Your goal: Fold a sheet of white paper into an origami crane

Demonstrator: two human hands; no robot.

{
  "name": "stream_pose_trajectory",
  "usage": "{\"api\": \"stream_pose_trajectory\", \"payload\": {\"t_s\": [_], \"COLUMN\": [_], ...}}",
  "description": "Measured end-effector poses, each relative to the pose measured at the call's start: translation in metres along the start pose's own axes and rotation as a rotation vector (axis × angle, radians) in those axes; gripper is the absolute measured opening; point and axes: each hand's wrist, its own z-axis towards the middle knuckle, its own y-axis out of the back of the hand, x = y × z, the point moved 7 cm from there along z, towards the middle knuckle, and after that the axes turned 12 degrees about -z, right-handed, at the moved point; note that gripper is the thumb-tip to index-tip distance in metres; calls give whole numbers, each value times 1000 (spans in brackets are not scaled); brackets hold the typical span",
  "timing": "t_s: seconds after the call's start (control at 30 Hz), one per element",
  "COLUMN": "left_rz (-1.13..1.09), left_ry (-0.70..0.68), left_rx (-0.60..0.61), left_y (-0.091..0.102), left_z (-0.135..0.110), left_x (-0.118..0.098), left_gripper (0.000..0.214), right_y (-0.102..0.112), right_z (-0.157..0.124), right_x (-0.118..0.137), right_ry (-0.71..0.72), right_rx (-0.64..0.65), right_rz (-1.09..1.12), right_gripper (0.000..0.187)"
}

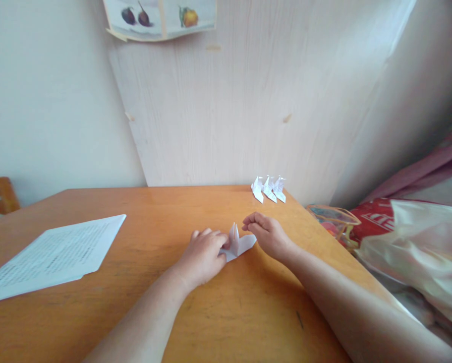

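Observation:
A piece of white folded paper lies on the wooden table in front of me, with two pointed flaps standing up at its middle. My left hand has its thumb and fingers closed on the paper's left end. My right hand hovers at the opposite end, fingers loosely bent and thumb a little apart, with nothing visible between them. Its lower edge overlaps the paper's right tip; whether they touch I cannot tell. Farther back, three folded paper figures stand side by side near the table's far right corner.
Printed sheets lie in a stack on the left of the wooden table. Beyond the right edge are a whitish plastic bag, a red bag and a basket. A chair back shows at far left.

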Motion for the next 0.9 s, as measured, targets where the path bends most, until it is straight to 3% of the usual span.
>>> {"api": "stream_pose_trajectory", "payload": {"t_s": [0.1, 0.17, 0.27, 0.33, 0.47, 0.57, 0.73, 0.9], "left_rz": [14, 22, 23, 31, 41, -149, -669, -892], "left_ry": [22, 40, 61, 74, 108, 112, 242, 308], "left_rx": [-5, -11, -28, -48, -123, -141, -108, -140], "left_y": [2, 3, 5, 7, 12, 9, -8, -7], "left_z": [0, -1, -1, -1, 2, 6, 8, 5], "left_x": [2, 0, -4, -6, 2, 13, 28, 25], "left_gripper": [22, 9, 37, 44, 19, 6, 9, 11], "right_y": [-9, -13, -9, -6, -10, -17, -32, -39], "right_z": [-5, -9, -11, -12, -16, -22, -36, -45], "right_x": [7, 12, 18, 20, 22, 24, 34, 40], "right_ry": [59, 88, 76, 51, 32, 42, 50, 16], "right_rx": [145, 218, 208, 191, 211, 254, 421, 553], "right_rz": [-245, -380, -509, -530, -435, -297, -97, 12], "right_gripper": [21, 23, 21, 21, 18, 15, 13, 15]}}
